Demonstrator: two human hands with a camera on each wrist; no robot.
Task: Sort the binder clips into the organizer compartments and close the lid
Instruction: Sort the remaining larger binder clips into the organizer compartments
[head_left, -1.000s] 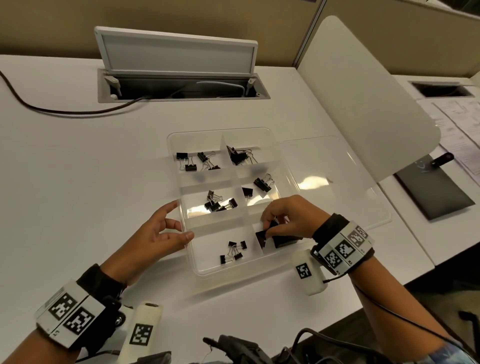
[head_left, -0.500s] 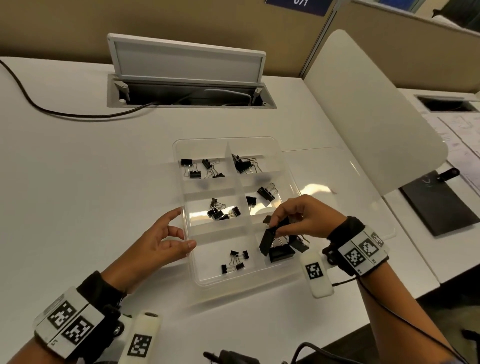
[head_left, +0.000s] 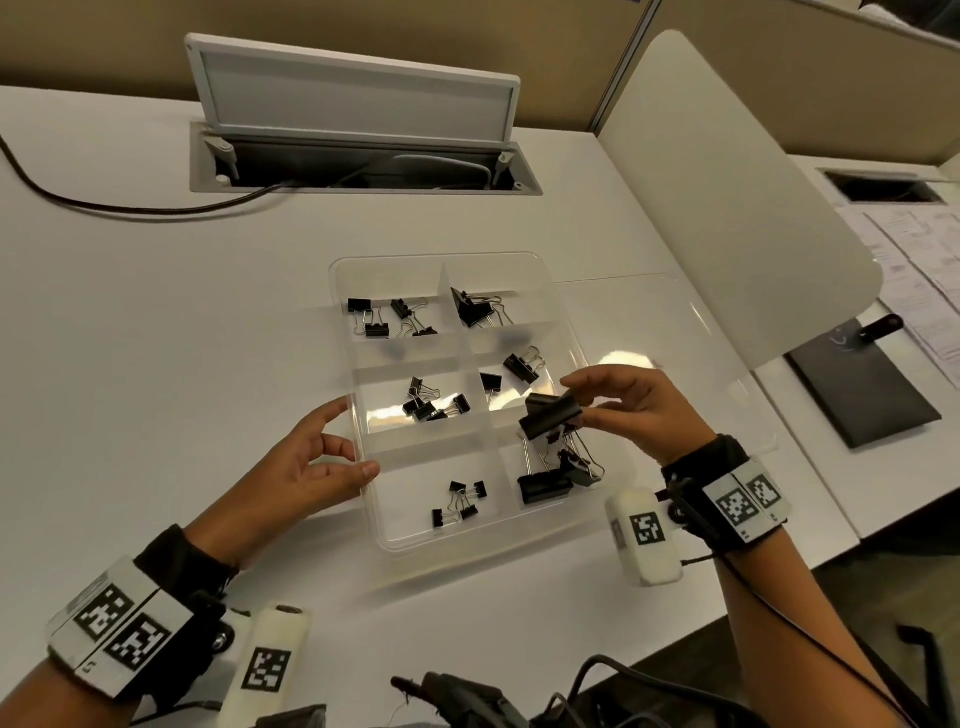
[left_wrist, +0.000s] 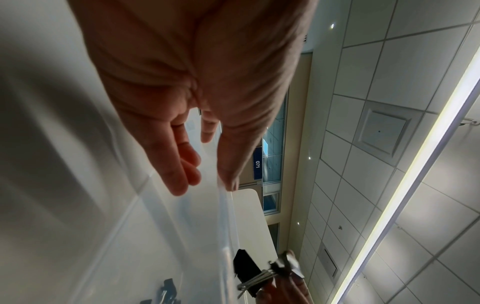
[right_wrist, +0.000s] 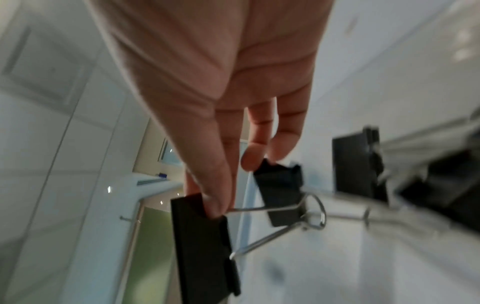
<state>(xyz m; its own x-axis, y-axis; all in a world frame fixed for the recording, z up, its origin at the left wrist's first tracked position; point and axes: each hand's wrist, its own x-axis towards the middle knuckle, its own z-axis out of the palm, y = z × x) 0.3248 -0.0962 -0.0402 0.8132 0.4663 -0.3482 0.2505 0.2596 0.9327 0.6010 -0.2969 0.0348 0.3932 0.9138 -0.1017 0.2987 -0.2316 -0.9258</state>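
A clear plastic organizer (head_left: 540, 540) lies open on the white desk, its compartments holding several black binder clips. My right hand (head_left: 631, 402) pinches a large black binder clip (head_left: 553, 414) and holds it above the near right compartment, where other large clips (head_left: 545, 487) lie. In the right wrist view the thumb and fingertips (right_wrist: 215, 197) grip the large clip (right_wrist: 205, 246), and a second clip (right_wrist: 281, 191) hangs tangled on its wire handle. My left hand (head_left: 332, 457) rests with relaxed fingers against the organizer's left wall (left_wrist: 226, 216). The clear lid (head_left: 675, 332) lies flat to the right.
An open cable hatch (head_left: 358, 150) with a raised flap sits at the back, a black cord (head_left: 104, 205) running left from it. A white divider panel (head_left: 737, 192) stands on the right, with a dark pad (head_left: 862, 400) and papers (head_left: 924, 260) beyond it.
My right hand has lifted the large clip out of the near right compartment and turned it sideways. The left hand has stayed at the organizer's left wall.
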